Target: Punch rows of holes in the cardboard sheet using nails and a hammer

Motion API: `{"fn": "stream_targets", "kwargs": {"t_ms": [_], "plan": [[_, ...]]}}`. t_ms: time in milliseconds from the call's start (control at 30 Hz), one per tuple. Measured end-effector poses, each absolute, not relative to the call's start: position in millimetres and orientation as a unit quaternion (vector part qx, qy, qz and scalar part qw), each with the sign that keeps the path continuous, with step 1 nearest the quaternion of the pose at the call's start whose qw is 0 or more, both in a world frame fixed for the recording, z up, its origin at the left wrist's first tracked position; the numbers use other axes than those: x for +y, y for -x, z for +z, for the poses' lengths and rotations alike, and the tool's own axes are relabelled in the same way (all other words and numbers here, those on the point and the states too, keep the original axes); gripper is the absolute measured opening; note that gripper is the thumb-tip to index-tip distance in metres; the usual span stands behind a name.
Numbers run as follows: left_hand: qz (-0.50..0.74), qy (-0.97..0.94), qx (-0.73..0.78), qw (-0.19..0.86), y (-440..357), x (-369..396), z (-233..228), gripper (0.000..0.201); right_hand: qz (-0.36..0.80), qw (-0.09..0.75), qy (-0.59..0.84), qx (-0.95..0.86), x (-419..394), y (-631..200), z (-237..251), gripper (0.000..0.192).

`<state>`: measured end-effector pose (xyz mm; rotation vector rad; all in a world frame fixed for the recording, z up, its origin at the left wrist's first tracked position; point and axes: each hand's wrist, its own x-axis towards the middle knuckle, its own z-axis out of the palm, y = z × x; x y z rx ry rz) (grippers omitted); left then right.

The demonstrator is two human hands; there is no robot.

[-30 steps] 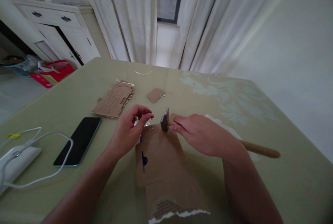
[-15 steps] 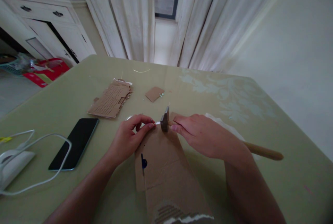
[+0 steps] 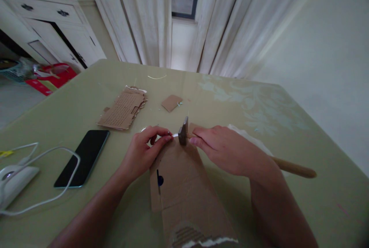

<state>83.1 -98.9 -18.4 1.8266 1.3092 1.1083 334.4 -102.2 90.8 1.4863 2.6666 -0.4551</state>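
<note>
Clamping the right hand (image 3: 221, 150) around a long wooden-handled steel hammer (image 3: 182, 136), pointed head-first left, slanting nearer rightward, over the far end of torn-edged brown cardboard (image 3: 184, 182); pinching the left hand (image 3: 144, 148) alongside, around something too small to tell.

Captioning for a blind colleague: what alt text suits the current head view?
A right hand grips a hammer at the far end of a torn cardboard piece, where the left hand forms a pinch, its contents indistinct. A phone lies on the table at left.
</note>
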Motion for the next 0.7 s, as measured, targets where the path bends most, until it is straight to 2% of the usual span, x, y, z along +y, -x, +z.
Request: {"fn": "stream_targets", "kwargs": {"t_ms": [700], "plan": [[0.418,-0.715,0.492,0.268,-85.9,-100.4,-16.2,0.016,-0.143,0.031,-0.479,0.866,-102.0,-332.1,90.7,0.032]]}}
